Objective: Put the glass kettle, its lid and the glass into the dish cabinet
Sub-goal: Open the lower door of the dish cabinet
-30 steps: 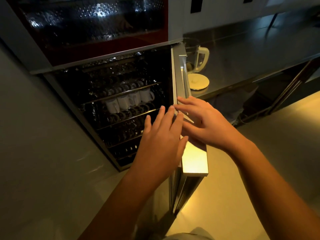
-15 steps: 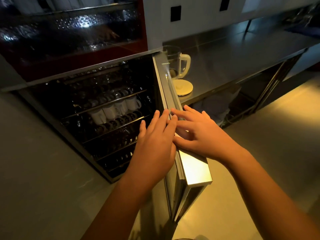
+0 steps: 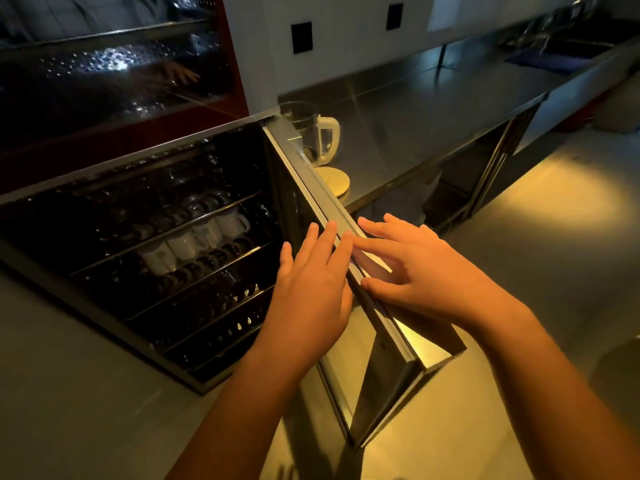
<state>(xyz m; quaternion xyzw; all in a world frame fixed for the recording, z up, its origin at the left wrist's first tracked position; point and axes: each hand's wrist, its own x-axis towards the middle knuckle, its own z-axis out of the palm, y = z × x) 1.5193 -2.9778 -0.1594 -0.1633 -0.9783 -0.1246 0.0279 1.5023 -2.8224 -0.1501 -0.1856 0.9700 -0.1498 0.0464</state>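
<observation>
Inside dish cabinet (image 3: 152,348), white mugs (image 3: 194,240), left hand (image 3: 308,296), right hand (image 3: 426,271) on door (image 3: 325,202), grip wide

There is one view only, from a wide-angle camera worn on the person's head. It faces forward and down and is tilted, so straight edges lean. It stands near the open dish cabinet (image 3: 104,322), which fills the left side. The door (image 3: 391,327) crosses the middle, with the left hand (image 3: 308,289) and the right hand (image 3: 422,271) close under the lens. The counter (image 3: 433,109) runs away to the upper right, above the floor (image 3: 519,237).
</observation>
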